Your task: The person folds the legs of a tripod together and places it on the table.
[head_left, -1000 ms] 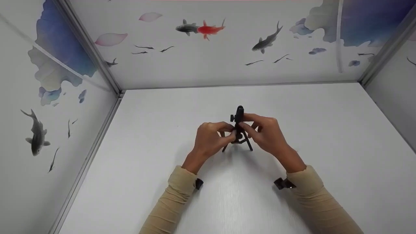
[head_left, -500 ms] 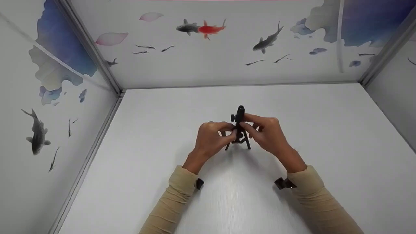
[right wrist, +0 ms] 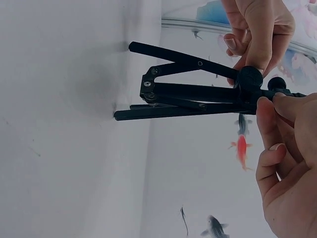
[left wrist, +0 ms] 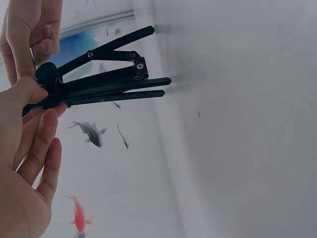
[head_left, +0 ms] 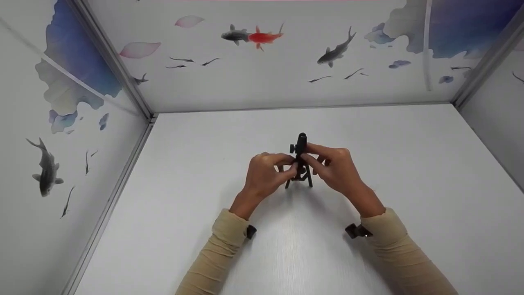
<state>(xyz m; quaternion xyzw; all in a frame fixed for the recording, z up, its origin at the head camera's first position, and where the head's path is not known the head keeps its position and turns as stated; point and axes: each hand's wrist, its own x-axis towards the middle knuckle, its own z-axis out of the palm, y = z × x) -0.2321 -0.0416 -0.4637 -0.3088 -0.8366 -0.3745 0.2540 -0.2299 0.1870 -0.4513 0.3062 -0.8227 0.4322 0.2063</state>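
A small black tripod (head_left: 302, 141) stands roughly upright between both hands, its legs pointing down at the table and only slightly spread. From the left, my left hand (head_left: 264, 174) pinches it with thumb and fingers at the collar above the legs. My right hand (head_left: 337, 168) grips the column a little higher, from the other side. The left wrist view shows the tripod's legs (left wrist: 119, 82) with hinged braces joining a central rod. A round knob (right wrist: 250, 78) sits by the collar in the right wrist view. Whether the feet bear on the table is hard to tell.
The white table (head_left: 184, 229) spreads around the hands. Panels with painted fish and blue shapes rise at the back (head_left: 278, 82), left and right, with metal framing at the corners. Small black devices (head_left: 358, 231) are worn at the wrists.
The tripod's legs have drawn closer together, their feet moving inward step by step. Both hands keep nearly the same place and hold.
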